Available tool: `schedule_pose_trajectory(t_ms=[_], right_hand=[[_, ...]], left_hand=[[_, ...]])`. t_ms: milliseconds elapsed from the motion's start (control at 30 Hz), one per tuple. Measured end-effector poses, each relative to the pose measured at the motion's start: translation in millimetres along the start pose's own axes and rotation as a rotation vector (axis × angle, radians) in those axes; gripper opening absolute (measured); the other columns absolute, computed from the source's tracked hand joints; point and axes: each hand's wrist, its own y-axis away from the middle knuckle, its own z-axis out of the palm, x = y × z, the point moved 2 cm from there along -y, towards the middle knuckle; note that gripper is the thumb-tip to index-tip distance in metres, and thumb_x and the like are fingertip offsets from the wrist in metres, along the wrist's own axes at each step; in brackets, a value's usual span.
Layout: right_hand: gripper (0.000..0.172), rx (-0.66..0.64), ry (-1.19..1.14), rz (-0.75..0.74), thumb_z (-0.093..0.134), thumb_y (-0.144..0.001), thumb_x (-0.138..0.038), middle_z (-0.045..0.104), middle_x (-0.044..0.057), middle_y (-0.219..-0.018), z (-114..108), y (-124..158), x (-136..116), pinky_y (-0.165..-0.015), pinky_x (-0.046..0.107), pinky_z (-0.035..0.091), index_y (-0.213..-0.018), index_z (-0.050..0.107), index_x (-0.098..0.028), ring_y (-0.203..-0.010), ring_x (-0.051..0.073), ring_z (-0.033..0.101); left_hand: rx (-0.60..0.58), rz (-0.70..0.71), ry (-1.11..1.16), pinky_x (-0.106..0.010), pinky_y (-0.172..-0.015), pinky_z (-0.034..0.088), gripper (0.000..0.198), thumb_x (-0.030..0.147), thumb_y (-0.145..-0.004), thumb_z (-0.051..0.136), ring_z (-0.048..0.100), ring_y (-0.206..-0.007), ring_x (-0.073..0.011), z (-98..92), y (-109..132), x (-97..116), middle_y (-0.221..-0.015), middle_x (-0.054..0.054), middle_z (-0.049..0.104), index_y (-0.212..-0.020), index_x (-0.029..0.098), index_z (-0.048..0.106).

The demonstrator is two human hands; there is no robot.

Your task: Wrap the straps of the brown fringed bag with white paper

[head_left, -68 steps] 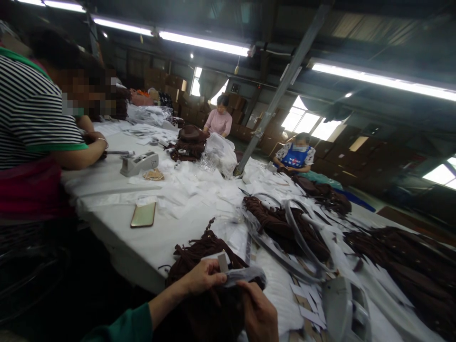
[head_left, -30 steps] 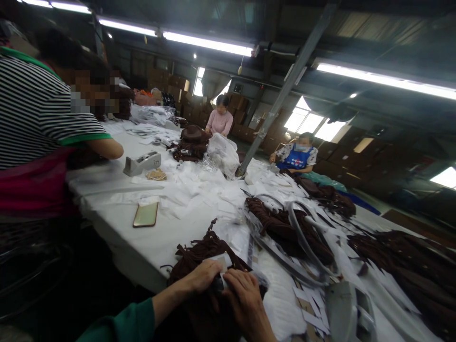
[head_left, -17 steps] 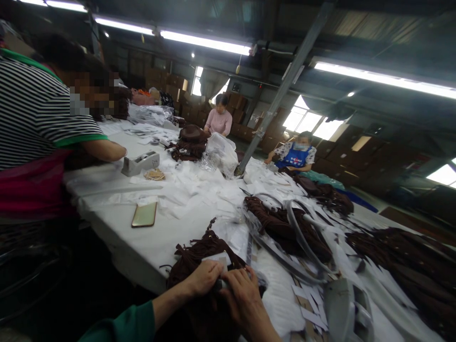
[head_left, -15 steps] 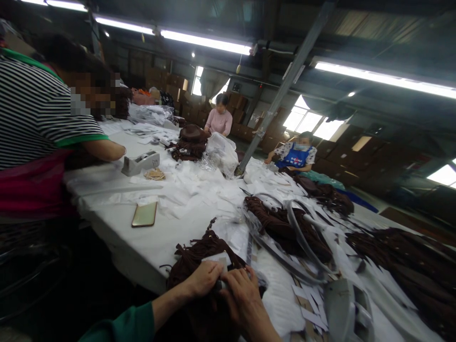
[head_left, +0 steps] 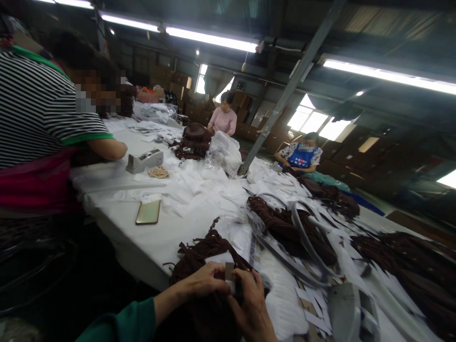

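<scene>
Where both hands met at lower centre, the left hand [head_left: 204, 281] was pinched narrow on a small grey-and-white piece [head_left: 230, 271]; the right hand [head_left: 251, 294] curled in from the other side, though what its fingers gripped could not be made out; under them, at the near edge of the bench [head_left: 110, 209], sat a dark brown fringed bundle [head_left: 195, 255]; it looked soft, floppy and not fragile, probably best held by its thicker body, not the fringe; the piece looked thin, light and stiffish, probably best taken by its edges; the bench was pale, strewn with white sheets [head_left: 199, 183] mid-frame; a phone [head_left: 148, 212] lay left of centre, with a grey tape dispenser [head_left: 142, 162] beyond; brown goods [head_left: 402, 266] lay at right; a striped co-worker [head_left: 39, 104] leaned in at left; strip lights [head_left: 212, 39] crossed the top, with the room otherwise dim.
</scene>
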Motion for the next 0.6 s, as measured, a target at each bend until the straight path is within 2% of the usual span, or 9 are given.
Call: schedule_pose_trajectory(t_ms=[133,200,300,367,467,600], right_hand=[[0.057,-0.032,-0.207,0.224,0.053,-0.083,-0.025,0.064,0.006,-0.108,-19.8,-13.6,-0.3,-0.086,0.035,0.05,-0.136,0.034,-0.022,-0.097,0.022,0.062],[0.048,-0.036,-0.243,0.248,0.051,-0.086,-0.027,0.065,0.006,-0.105,-25.8,-23.4,-3.9,-0.08,0.032,0.051,-0.133,0.041,-0.021,-0.092,0.02,0.064],[0.019,-0.059,-0.164,0.124,0.05,-0.088,-0.024,0.069,0.003,-0.089,-25.0,-32.9,-10.9,-0.074,0.032,0.047,-0.1,0.063,-0.023,-0.082,0.019,0.065],[0.019,-0.019,-0.075,0.01,0.047,-0.089,-0.018,0.07,0.001,-0.081,-23.0,-33.1,-14.9,-0.075,0.033,0.042,-0.086,0.066,-0.023,-0.078,0.018,0.065],[0.023,0.085,0.026,-0.133,0.046,-0.09,-0.012,0.071,0.001,-0.086,-24.1,-26.7,-19.7,-0.082,0.036,0.035,-0.094,0.066,-0.022,-0.077,0.016,0.065],[0.027,0.164,0.104,-0.209,0.048,-0.09,-0.012,0.072,0.001,-0.094,-28.5,-15.7,-22.8,-0.084,0.036,0.032,-0.107,0.065,-0.024,-0.081,0.017,0.064]], left_hand=[[-0.013,-0.03,-0.064,-0.025,-0.062,0.047,0.036,0.033,-0.075,0.064,0.059,-0.081,-0.0197,7.0,4.1,6.6,-0.095,-0.005,0.065,-0.107,0.016,0.066],[-0.017,-0.012,-0.148,-0.023,-0.058,0.046,0.036,0.037,-0.077,0.062,0.058,-0.08,-0.0193,9.3,5.7,8.6,-0.097,-0.005,0.065,-0.105,0.015,0.066],[0.064,0.068,-0.311,-0.023,-0.065,0.046,0.029,0.037,-0.077,0.062,0.057,-0.081,-0.0182,8.1,4.9,8.1,-0.089,-0.003,0.065,-0.094,0.014,0.068],[0.176,0.075,-0.412,-0.023,-0.064,0.043,0.025,0.037,-0.076,0.064,0.055,-0.075,-0.016,4.7,2.4,5.0,-0.077,-0.001,0.062,-0.083,0.014,0.067],[0.278,0.006,-0.379,-0.022,-0.054,0.039,0.028,0.041,-0.075,0.063,0.051,-0.062,-0.0129,0.5,-3.3,-2.1,-0.065,0.001,0.055,-0.076,0.013,0.061],[0.28,-0.086,-0.072,-0.021,-0.047,0.04,0.029,0.038,-0.067,0.07,0.051,-0.052,-0.0112,-1.8,-9.6,-11.7,-0.06,0.001,0.057,-0.077,0.013,0.059]])
